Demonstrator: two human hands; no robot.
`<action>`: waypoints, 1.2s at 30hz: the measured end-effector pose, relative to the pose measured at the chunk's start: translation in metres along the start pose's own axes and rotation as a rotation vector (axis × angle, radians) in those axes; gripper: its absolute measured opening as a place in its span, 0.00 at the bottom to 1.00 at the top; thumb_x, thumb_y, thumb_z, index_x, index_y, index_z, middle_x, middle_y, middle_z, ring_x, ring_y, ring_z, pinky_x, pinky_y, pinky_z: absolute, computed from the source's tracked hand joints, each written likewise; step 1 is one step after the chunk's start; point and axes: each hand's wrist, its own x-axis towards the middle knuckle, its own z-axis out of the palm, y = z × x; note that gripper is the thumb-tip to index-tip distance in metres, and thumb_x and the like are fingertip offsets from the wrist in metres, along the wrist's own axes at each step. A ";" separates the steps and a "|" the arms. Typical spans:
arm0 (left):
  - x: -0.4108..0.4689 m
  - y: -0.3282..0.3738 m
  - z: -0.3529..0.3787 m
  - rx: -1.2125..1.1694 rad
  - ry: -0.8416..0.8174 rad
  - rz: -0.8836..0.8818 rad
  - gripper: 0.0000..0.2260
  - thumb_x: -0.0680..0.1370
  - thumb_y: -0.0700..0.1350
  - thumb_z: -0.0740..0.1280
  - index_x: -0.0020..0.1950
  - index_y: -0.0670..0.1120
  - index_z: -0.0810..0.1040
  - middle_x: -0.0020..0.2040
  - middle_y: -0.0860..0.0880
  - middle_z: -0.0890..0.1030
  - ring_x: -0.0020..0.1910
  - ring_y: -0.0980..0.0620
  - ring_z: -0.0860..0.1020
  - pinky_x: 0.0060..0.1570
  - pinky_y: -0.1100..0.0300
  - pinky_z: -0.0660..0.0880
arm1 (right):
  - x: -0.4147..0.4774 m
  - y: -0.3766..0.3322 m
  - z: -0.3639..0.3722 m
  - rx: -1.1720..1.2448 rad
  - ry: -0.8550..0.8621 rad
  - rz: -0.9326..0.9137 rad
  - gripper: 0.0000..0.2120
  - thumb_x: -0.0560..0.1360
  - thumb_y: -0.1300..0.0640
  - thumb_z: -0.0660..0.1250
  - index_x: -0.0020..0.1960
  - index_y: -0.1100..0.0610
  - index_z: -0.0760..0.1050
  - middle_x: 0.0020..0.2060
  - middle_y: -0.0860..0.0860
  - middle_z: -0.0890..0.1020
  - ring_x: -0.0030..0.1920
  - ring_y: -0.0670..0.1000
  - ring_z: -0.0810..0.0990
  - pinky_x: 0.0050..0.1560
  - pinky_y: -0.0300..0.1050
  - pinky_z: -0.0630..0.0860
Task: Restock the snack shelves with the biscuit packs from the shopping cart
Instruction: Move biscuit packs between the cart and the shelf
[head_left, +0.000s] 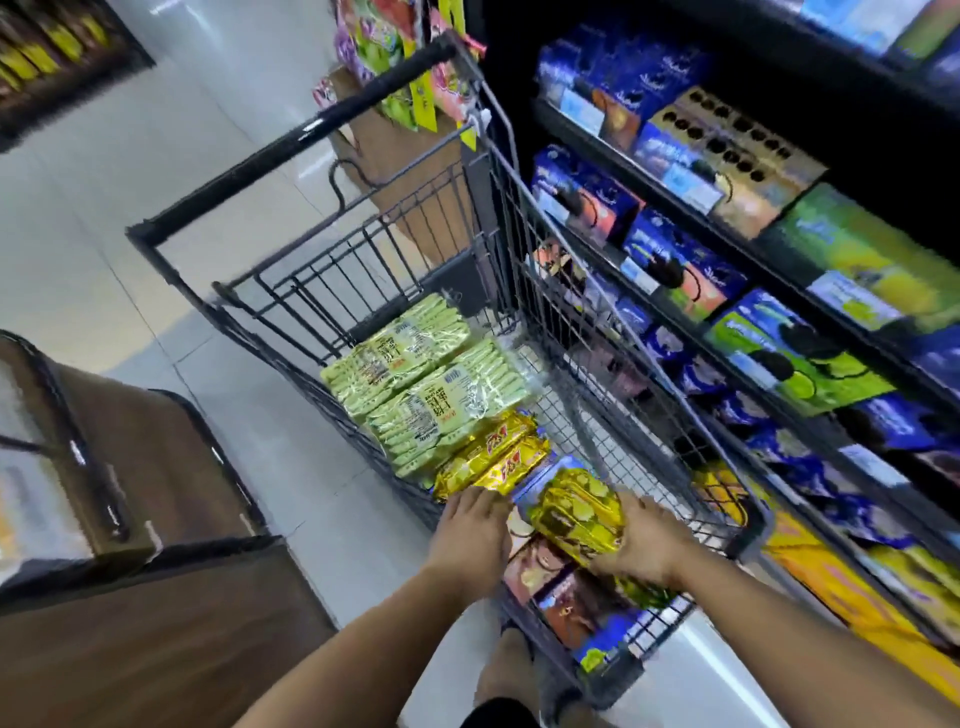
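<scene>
We see our right hand (641, 545) gripping a gold pack (576, 514) of biscuits, thumb on top and fingers curled beneath it, low inside the near end of the shopping cart (524, 244). The pack's long axis slants from upper left to lower right in view, its near end in our palm. Our left hand (475, 535) lies relaxed, its straight fingers touching the near end of 2 more gold packs (491, 465) that lie side by side, long axes running away toward the cart's handle. Their red lettering is too blurred for us to read. Beyond them, 2 pale green packs (415, 384) carry white labels with dark print that we cannot make out. Blue boxes (597, 613) lie under the held pack. The snack shelves (769, 249) stand just beside the cart on our right.
</scene>
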 end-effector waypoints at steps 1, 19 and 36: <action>0.008 0.009 -0.001 -0.042 -0.011 -0.029 0.19 0.80 0.48 0.56 0.69 0.48 0.74 0.66 0.48 0.75 0.67 0.43 0.70 0.69 0.51 0.64 | -0.007 0.007 -0.003 0.162 0.016 0.022 0.58 0.54 0.28 0.74 0.75 0.51 0.57 0.65 0.56 0.75 0.63 0.59 0.77 0.63 0.52 0.75; 0.033 0.291 -0.145 -1.360 -0.539 -0.058 0.26 0.70 0.64 0.73 0.60 0.54 0.70 0.46 0.50 0.78 0.42 0.51 0.78 0.46 0.52 0.77 | -0.216 0.147 -0.084 1.556 -0.045 -0.112 0.26 0.68 0.45 0.74 0.61 0.58 0.79 0.54 0.57 0.85 0.48 0.53 0.85 0.51 0.48 0.82; 0.020 0.536 -0.140 -1.195 -0.694 0.143 0.18 0.74 0.58 0.72 0.59 0.51 0.77 0.51 0.42 0.83 0.46 0.42 0.81 0.52 0.42 0.81 | -0.434 0.287 -0.010 2.052 0.694 0.087 0.33 0.73 0.34 0.66 0.72 0.51 0.73 0.63 0.53 0.82 0.66 0.55 0.79 0.61 0.50 0.74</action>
